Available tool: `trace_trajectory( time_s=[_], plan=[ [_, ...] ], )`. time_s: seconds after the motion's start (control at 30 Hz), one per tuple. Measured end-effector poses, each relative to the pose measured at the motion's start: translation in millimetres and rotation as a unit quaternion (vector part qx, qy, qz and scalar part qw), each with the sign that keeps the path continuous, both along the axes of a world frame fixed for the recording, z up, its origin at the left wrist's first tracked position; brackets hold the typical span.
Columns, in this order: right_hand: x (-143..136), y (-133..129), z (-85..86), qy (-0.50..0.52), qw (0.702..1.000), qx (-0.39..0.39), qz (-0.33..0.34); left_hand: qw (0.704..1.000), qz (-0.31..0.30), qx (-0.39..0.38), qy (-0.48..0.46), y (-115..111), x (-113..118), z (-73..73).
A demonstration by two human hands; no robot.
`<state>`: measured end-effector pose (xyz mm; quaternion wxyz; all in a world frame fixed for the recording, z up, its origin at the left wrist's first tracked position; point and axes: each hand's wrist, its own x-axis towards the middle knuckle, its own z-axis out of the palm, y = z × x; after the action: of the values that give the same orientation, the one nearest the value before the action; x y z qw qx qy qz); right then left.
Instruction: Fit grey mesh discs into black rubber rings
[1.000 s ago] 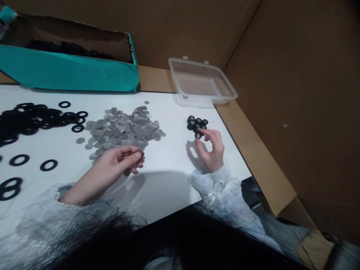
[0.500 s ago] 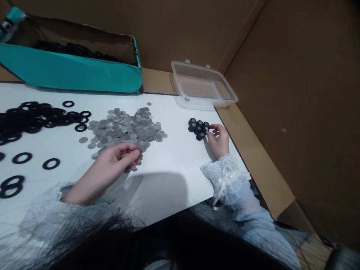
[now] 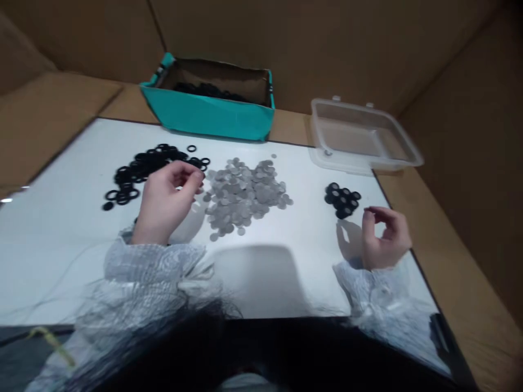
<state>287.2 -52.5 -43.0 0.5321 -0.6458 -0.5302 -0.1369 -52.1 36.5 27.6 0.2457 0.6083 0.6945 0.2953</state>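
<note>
At the near part of the white desk surface (image 3: 253,283), the right hand (image 3: 386,237) is raised with thumb and index fingertips brought together, just beside the cluster of disc-filled black rings (image 3: 342,200). The left hand (image 3: 165,201) is held between the loose black rings (image 3: 143,166) and the pile of grey discs (image 3: 245,196), its thumb pressed to its fingers; whether anything is pinched in either hand cannot be told. Farther back, more black rings are contained in the teal box (image 3: 208,114), and a clear plastic container (image 3: 359,136) is placed to its right.
</note>
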Motion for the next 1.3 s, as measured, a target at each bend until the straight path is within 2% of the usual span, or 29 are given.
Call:
trace_trajectory(
  time_s=[0.03, 0.1, 0.2, 0.27, 0.43, 0.57, 0.63, 0.67, 0.7, 0.73, 0.8, 0.83, 0.9, 0.93, 1.0, 1.07, 1.1, 1.17, 1.3],
  plan=[
    [-11, -3, 0.7, -0.016, 0.999, -0.015, 0.039, 0.995, 0.035, -0.004, 0.095, 3, -13, 2.7],
    [-35, -7, 2.0, -0.034, 0.991, -0.03, 0.126, 0.979, 0.083, -0.033, 0.184, 8, -39, 6.8],
    [-69, -7, 3.7, -0.057, 0.962, -0.061, 0.259, 0.96, 0.082, -0.111, 0.244, 10, -70, 7.0],
    [-85, -5, 3.7, -0.063, 0.94, -0.079, 0.326, 0.952, 0.064, -0.149, 0.261, 11, -81, 3.1],
    [-103, 5, 0.0, -0.047, 0.913, -0.103, 0.392, 0.942, 0.025, -0.168, 0.289, 13, -83, -6.1],
    [-113, 8, -0.4, -0.003, 0.906, -0.116, 0.407, 0.943, 0.017, -0.13, 0.305, 15, -70, -1.7],
    [-119, 10, 0.6, 0.071, 0.9, -0.155, 0.402, 0.958, -0.034, -0.072, 0.277, 11, -53, -0.1],
    [-123, 11, 1.1, 0.124, 0.889, -0.184, 0.401, 0.97, -0.1, -0.01, 0.222, 6, -41, -0.8],
    [-126, 12, 1.4, 0.185, 0.87, -0.215, 0.403, 0.968, -0.185, 0.037, 0.167, 1, -28, -2.7],
    [-129, 13, 1.6, 0.246, 0.844, -0.246, 0.409, 0.952, -0.264, 0.073, 0.137, -6, -14, -5.7],
    [-134, 15, 1.9, 0.343, 0.784, -0.291, 0.428, 0.91, -0.373, 0.137, 0.115, -21, 11, -13.3],
    [-136, 16, 2.1, 0.371, 0.761, -0.306, 0.435, 0.891, -0.411, 0.154, 0.113, -27, 21, -16.9],
    [-137, 18, 2.9, 0.397, 0.737, -0.326, 0.438, 0.871, -0.452, 0.154, 0.11, -35, 31, -21.0],
    [-137, 18, 3.5, 0.403, 0.733, -0.334, 0.434, 0.872, -0.458, 0.138, 0.105, -35, 31, -21.0],
    [-135, 19, 4.8, 0.415, 0.73, -0.347, 0.416, 0.893, -0.434, 0.077, 0.092, -27, 20, -17.7],
    [-133, 19, 6.0, 0.427, 0.729, -0.361, 0.396, 0.931, -0.345, 0.008, 0.115, -13, 0, -12.9],
    [-132, 19, 6.4, 0.428, 0.729, -0.368, 0.388, 0.941, -0.302, -0.031, 0.15, -6, -11, -11.0],
    [-131, 18, 7.3, 0.418, 0.734, -0.373, 0.384, 0.938, -0.259, -0.108, 0.204, 6, -29, -9.7],
    [-130, 15, 8.2, 0.382, 0.752, -0.354, 0.404, 0.932, -0.269, -0.143, 0.196, 13, -38, -14.0]
  ],
)
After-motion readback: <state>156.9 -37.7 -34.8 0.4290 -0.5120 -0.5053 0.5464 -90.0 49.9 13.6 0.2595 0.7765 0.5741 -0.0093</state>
